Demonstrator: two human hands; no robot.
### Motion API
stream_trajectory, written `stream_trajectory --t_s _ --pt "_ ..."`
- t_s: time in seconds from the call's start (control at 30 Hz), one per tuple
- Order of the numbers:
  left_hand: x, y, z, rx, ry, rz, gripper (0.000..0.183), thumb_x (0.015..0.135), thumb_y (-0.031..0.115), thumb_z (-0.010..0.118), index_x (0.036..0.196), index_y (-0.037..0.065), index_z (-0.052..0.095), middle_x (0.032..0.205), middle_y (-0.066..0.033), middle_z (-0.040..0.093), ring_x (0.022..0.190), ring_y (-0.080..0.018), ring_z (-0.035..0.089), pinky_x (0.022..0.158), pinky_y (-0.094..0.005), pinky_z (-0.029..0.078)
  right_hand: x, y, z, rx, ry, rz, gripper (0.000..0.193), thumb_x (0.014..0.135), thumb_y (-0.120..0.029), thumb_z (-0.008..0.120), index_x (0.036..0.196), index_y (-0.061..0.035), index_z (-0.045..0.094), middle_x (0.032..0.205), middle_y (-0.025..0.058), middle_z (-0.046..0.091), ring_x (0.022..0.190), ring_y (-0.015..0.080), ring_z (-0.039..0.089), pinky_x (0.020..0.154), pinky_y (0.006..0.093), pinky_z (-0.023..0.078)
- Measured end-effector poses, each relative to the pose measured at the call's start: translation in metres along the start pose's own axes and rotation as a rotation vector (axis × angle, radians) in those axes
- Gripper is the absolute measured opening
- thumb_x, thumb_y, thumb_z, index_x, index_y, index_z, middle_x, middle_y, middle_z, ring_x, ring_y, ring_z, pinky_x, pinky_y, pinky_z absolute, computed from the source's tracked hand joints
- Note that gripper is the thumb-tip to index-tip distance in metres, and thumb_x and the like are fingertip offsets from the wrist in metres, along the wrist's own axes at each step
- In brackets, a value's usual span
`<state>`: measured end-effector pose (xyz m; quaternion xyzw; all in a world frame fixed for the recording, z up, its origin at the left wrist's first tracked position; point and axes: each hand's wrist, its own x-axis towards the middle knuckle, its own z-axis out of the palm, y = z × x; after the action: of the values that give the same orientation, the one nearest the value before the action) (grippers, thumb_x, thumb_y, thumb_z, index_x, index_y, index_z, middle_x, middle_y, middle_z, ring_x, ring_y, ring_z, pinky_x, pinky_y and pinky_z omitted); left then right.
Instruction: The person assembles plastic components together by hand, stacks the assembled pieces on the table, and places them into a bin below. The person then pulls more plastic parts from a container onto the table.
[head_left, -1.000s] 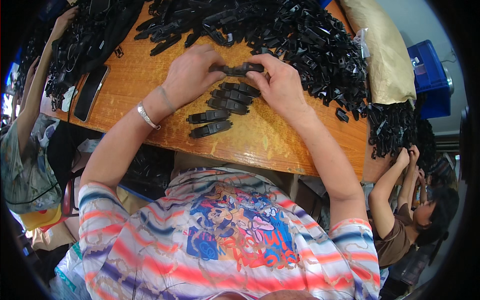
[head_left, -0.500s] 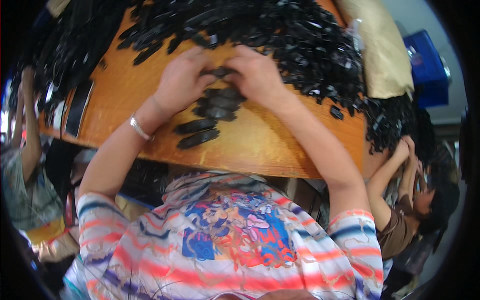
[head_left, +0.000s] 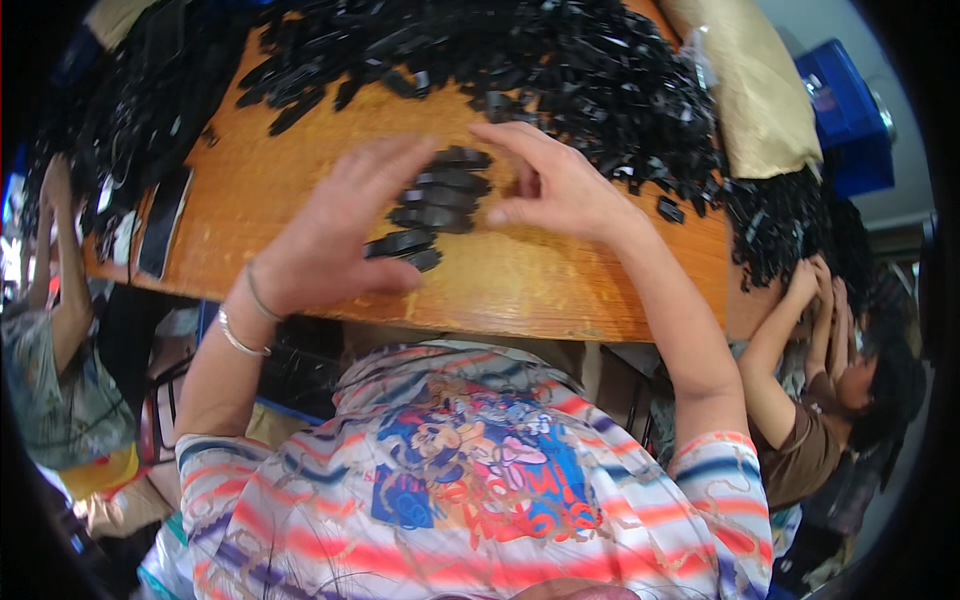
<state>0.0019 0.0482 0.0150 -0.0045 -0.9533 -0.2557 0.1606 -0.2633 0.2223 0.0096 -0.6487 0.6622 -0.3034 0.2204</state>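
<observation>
A short row of small black oblong pieces (head_left: 440, 193) lies on the wooden table in front of me, looking like plastic clips, though their exact kind is unclear. Somewhat nearer and to the left are two more black pieces (head_left: 403, 243), partly covered by my left hand (head_left: 345, 230). That hand is blurred, its fingers stretched out and its thumb apart, over the left side of the row. On the other side, my right hand (head_left: 560, 185) hovers beside the row with thumb and fingers spread. Nothing shows between the fingers of either hand.
A big heap of black pieces (head_left: 600, 100) covers the table's far side. A dark flat phone-like object (head_left: 163, 222) lies at the left edge. Beyond the heap are a tan sack (head_left: 755, 90) and a blue bin (head_left: 850, 120). Other people's hands (head_left: 808, 280) work at both sides.
Both hands have let go of a black piece, which now lies at the row's far end. The left hand came back nearer and left; the right hand moved right and nearer.
</observation>
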Motion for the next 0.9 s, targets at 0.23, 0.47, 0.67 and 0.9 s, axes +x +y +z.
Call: stream_trajectory --t_s 0.23,0.47,0.67,0.9 --pt "-0.031 0.014 0.041 0.122 0.098 -0.127 0.109 0.080 0.041 0.091 0.170 0.005 0.041 0.170 -0.0241 0.043 0.155 -0.0480 0.043 0.127 -0.0546 0.036 0.006 -0.020 0.037 -0.217 -0.003 -0.138 0.095 0.077 -0.024 0.095 0.161 -0.0129 0.052 0.153 0.0157 0.061 0.113 0.0384 0.072 0.091 0.0463 0.062" --pt "-0.094 0.017 0.008 0.132 0.073 -0.316 0.101 0.078 0.036 0.093 0.164 0.006 0.050 0.169 -0.0202 0.047 0.151 -0.0443 0.049 0.125 -0.0524 0.039 0.033 -0.060 0.093 -0.200 -0.017 -0.217 0.084 0.083 -0.026 0.091 0.158 -0.0126 0.054 0.147 0.0155 0.063 0.113 0.0426 0.073 0.091 0.0505 0.062" --pt "-0.183 0.023 -0.028 0.267 0.200 -0.426 0.089 0.075 0.031 0.095 0.153 0.007 0.061 0.160 -0.0162 0.058 0.145 -0.0407 0.055 0.121 -0.0514 0.042 0.077 -0.114 0.162 -0.140 -0.068 -0.425 0.077 0.085 -0.025 0.091 0.153 -0.0094 0.058 0.135 0.0194 0.066 0.105 0.0419 0.076 0.082 0.0500 0.063" --pt "-0.278 0.008 -0.015 0.440 0.465 -0.533 0.061 0.083 0.029 0.092 0.136 0.007 0.072 0.143 -0.0146 0.070 0.134 -0.0389 0.063 0.113 -0.0498 0.048 0.104 -0.159 0.216 -0.088 -0.123 -0.558 0.064 0.086 -0.021 0.090 0.145 -0.0124 0.066 0.121 0.0194 0.072 0.097 0.0404 0.079 0.080 0.0498 0.064"
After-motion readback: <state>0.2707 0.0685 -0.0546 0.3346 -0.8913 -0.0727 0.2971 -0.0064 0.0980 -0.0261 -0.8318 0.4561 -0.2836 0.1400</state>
